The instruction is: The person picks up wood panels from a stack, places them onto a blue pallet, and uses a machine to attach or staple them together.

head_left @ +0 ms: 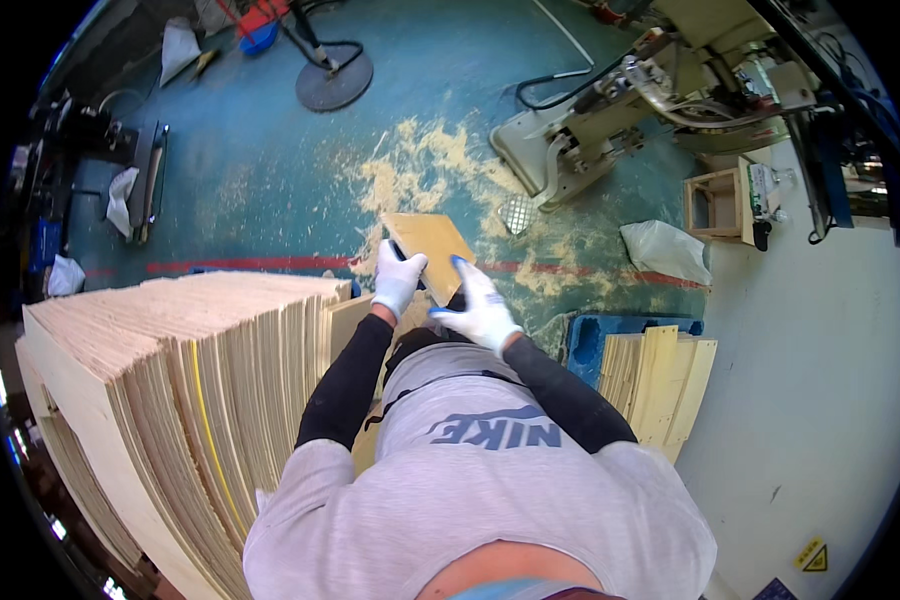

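In front of my body, a rectangular tan wooden board (434, 243) is held tilted over the floor. My left hand (398, 278), in a white glove, is closed on the board's left edge; a dark strip shows beside its fingers, too small to name. My right hand (482, 308), in a white glove with blue fingertips, lies at the lower right edge. Its forefinger rests on the board's face, and its thumb is spread well away from the fingers.
A tall stack of thin wooden sheets (210, 300) stands close at my left. At right, more boards (652, 375) sit on a blue pallet (587, 340) beside a white wall. A machine (580, 140) stands ahead right; sawdust (410, 165) and a round base (334, 82) lie ahead.
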`<state>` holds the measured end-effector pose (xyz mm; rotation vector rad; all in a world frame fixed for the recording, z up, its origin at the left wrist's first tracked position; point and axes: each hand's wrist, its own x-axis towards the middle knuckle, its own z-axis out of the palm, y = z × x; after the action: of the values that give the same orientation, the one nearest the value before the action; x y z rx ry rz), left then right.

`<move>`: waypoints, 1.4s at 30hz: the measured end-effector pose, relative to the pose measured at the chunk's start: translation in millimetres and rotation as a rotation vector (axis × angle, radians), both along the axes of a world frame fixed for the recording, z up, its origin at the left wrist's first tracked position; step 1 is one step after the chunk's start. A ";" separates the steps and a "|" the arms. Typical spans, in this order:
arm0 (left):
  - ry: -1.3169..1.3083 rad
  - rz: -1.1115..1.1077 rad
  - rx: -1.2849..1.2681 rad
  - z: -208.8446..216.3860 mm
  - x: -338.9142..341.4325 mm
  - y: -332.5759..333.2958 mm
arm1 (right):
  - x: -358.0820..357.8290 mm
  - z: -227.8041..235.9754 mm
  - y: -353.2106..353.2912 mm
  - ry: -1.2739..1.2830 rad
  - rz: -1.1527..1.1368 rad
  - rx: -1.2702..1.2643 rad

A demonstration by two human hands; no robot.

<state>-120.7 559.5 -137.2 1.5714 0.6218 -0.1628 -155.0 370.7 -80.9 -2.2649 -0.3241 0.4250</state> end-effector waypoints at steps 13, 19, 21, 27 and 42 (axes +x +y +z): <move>-0.430 -0.157 0.321 112.7 217.8 96.4 | 256.8 97.0 0.0 -0.085 -0.638 0.810; 0.185 -0.148 0.882 30.5 275.6 305.4 | 244.3 75.3 -30.4 0.242 -1.019 1.546; 0.088 -0.152 0.310 20.9 298.1 366.2 | 229.4 62.1 -24.3 0.190 -1.070 1.522; -0.120 -0.258 0.153 30.5 393.2 389.4 | 215.0 34.8 -13.5 -0.212 -1.117 0.738; -0.248 -0.648 0.373 137.0 535.7 311.9 | 255.6 99.6 -15.1 -0.089 -1.354 1.427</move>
<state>415.0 871.4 -0.1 2.0782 -0.0785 -0.3420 100.6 355.7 18.7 -0.7053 0.6843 -0.5159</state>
